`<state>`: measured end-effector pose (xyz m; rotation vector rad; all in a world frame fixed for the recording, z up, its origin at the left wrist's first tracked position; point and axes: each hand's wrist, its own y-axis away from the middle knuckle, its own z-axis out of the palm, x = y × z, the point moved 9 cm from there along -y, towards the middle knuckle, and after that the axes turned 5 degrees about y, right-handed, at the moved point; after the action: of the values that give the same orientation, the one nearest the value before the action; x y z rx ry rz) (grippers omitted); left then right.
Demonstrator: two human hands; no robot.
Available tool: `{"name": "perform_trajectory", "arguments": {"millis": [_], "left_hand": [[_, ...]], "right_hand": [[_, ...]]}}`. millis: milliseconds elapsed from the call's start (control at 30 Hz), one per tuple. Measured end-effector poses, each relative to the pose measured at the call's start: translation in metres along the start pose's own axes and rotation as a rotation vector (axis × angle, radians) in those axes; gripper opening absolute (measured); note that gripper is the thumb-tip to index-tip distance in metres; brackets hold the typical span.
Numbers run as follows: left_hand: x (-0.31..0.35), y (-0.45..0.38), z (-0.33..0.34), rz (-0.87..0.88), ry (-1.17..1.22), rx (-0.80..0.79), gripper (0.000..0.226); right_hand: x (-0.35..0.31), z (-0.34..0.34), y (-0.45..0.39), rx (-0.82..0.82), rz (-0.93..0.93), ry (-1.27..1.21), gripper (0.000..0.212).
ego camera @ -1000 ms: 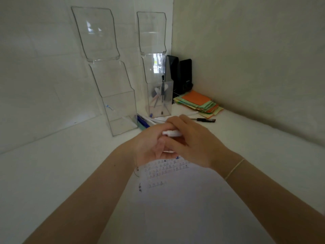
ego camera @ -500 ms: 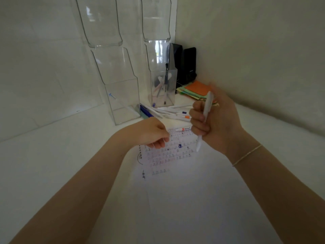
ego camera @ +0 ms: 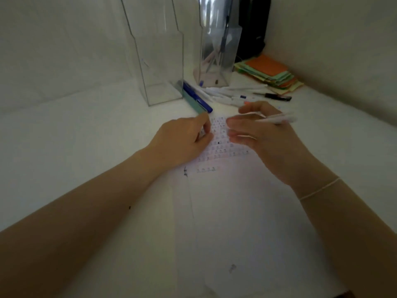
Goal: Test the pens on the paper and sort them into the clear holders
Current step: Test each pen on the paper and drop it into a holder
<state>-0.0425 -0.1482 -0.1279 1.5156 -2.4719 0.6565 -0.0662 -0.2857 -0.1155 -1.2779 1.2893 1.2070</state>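
Pens are the matter here, and one white pen (ego camera: 277, 118) is pinched in the curled fingers (ego camera: 236, 121) of the right hand (ego camera: 264, 138), its barrel running out past the thumb side, over the marked top of the paper (ego camera: 225, 211). Left hand (ego camera: 182, 140) rests on the paper's upper left corner, fingers curled loosely downward — whether they hold anything I cannot tell. Beyond the paper lie loose pens (ego camera: 225, 94) on the counter (ego camera: 75, 147), a blue pen (ego camera: 196, 97) among them. Behind these stand two clear holders — the left holder (ego camera: 159, 61) looks nearly bare, the right holder (ego camera: 217, 52) has several pens upright inside. Right of that holder sits a stack of coloured paper (ego camera: 268, 72).
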Motion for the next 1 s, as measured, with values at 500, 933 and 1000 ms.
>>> {"name": "perform_trajectory", "arguments": {"millis": [500, 933, 1000], "left_hand": [[0.005, -0.001, 0.007, 0.217, -0.034, 0.106, 0.033], [-0.002, -0.003, 0.018, 0.168, -0.088, 0.004, 0.055], [-0.002, -0.003, 0.018, 0.162, -0.094, -0.004, 0.056]], "right_hand": [[0.014, 0.001, 0.011, 0.294, -0.135, 0.491, 0.030], [0.012, 0.004, 0.010, 0.284, -0.175, 0.531, 0.028], [0.011, 0.005, 0.010, 0.279, -0.186, 0.542, 0.029]]}}
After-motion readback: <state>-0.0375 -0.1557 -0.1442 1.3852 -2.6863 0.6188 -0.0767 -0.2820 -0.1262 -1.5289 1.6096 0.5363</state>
